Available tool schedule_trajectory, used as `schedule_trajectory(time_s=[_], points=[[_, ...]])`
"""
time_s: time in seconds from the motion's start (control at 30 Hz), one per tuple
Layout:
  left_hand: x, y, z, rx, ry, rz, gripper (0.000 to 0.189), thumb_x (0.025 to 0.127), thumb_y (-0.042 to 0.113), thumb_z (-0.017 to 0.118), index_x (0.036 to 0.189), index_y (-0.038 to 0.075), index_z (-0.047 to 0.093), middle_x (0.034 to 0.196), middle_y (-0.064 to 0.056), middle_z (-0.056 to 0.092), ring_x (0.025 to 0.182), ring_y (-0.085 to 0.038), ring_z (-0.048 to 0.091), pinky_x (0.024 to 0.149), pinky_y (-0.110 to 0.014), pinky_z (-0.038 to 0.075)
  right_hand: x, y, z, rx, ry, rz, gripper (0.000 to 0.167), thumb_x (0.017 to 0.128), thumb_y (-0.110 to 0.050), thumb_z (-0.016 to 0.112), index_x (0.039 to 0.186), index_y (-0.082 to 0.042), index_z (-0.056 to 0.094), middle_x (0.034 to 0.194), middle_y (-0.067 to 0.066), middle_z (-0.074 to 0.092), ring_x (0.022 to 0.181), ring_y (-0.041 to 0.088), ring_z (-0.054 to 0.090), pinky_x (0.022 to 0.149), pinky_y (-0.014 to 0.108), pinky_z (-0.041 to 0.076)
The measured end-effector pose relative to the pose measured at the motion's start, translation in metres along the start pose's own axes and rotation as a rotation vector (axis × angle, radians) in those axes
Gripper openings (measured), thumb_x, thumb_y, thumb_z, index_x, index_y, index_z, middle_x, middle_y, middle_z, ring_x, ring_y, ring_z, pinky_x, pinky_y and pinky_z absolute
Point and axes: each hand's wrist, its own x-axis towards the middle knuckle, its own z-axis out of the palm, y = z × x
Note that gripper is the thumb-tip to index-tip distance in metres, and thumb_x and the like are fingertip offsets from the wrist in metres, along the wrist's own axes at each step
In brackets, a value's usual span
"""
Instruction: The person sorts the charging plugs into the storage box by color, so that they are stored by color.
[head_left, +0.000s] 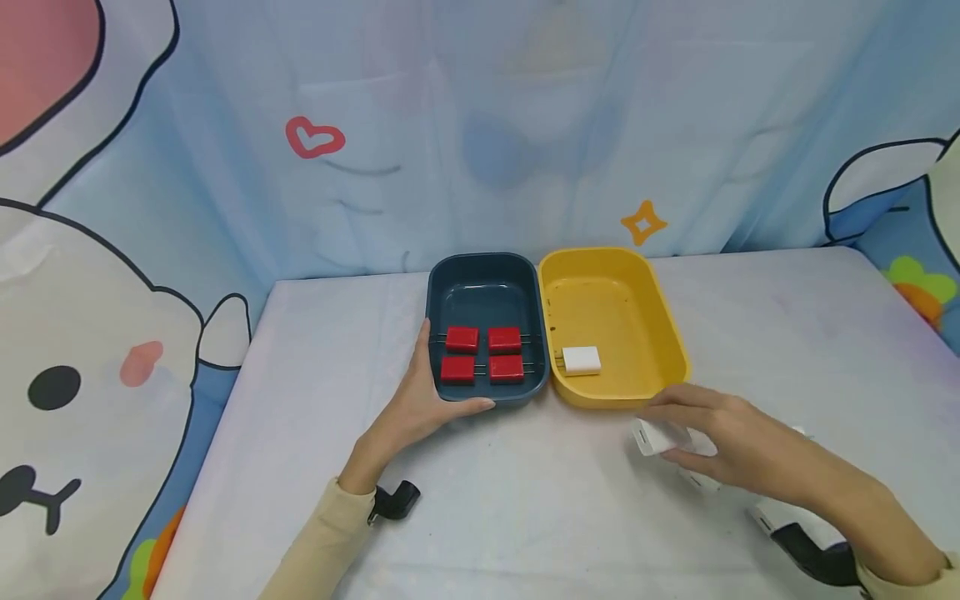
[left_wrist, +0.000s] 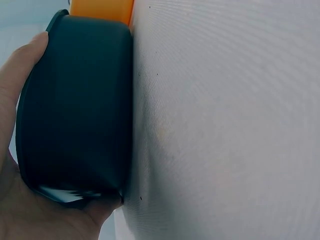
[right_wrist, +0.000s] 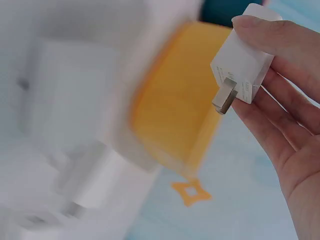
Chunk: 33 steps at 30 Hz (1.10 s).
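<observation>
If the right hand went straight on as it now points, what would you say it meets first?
Likely the yellow tray, at its near right corner, ahead of the right hand and its white charger, though the hand's height is unclear.

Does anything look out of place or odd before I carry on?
Two small oddities: in the dark blue tray, the far-left red plug appears to have its prongs pointing left, unlike the other three. The yellow tray has dark specks inside; their cause is unclear. Nothing looks spilled.
</observation>
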Motion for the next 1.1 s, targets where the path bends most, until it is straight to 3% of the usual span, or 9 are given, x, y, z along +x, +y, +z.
schedule_trajectory(time_s=[0.2,0.3,0.63,0.87,1.1], points=[[0.001,0.0,0.0,0.002,-0.001,-0.009,0.132,0.079,0.027,0.091,0.168,0.014,-0.005,0.172,-0.007,0.019,0.155,-0.024,0.022,0.119,-0.056,0.037,0.018,0.009,-0.033,-0.066,0.234,-0.105,0.058,0.067,-0.003,0.098,0.121,-0.006,0.076,0.116,0.007,0.071,0.1,0.028,0.07,0.078,0.041,0.063],[0.0,-0.001,-0.001,0.005,0.001,-0.009,0.132,0.079,0.027,0.092,0.168,0.014,-0.005,0.172,-0.007,0.019,0.155,-0.024,0.022,0.119,-0.055,0.038,0.033,0.016,-0.041,-0.073,0.299,-0.116,0.055,0.068,-0.002,0.097,0.119,-0.003,0.076,0.114,0.008,0.071,0.098,0.027,0.069,0.078,0.045,0.063],[-0.001,-0.001,-0.002,0.003,0.0,-0.004,0.129,0.081,0.027,0.09,0.168,0.013,-0.004,0.173,-0.008,0.017,0.156,-0.028,0.02,0.12,-0.059,0.035,0.075,0.045,-0.021,0.034,0.106,0.039,0.043,0.082,-0.007,0.089,0.121,0.002,0.074,0.119,0.016,0.07,0.102,0.03,0.065,0.09,0.053,0.059],[0.0,0.0,0.0,-0.008,0.009,0.018,0.128,0.08,0.023,0.09,0.168,0.013,-0.002,0.172,-0.008,0.019,0.155,-0.026,0.022,0.118,-0.057,0.037,0.091,0.057,0.002,0.04,-0.001,0.053,0.035,0.085,-0.008,0.087,0.116,0.005,0.075,0.11,0.013,0.07,0.089,0.022,0.06,0.083,0.044,0.06],[-0.001,0.001,0.001,-0.001,0.013,-0.005,0.13,0.079,0.025,0.091,0.168,0.014,-0.003,0.172,-0.007,0.019,0.155,-0.025,0.022,0.119,-0.057,0.037,0.098,0.057,0.013,-0.032,-0.053,0.084,0.038,0.083,-0.01,0.089,0.113,0.008,0.074,0.106,0.016,0.069,0.089,0.026,0.063,0.088,0.05,0.06]])
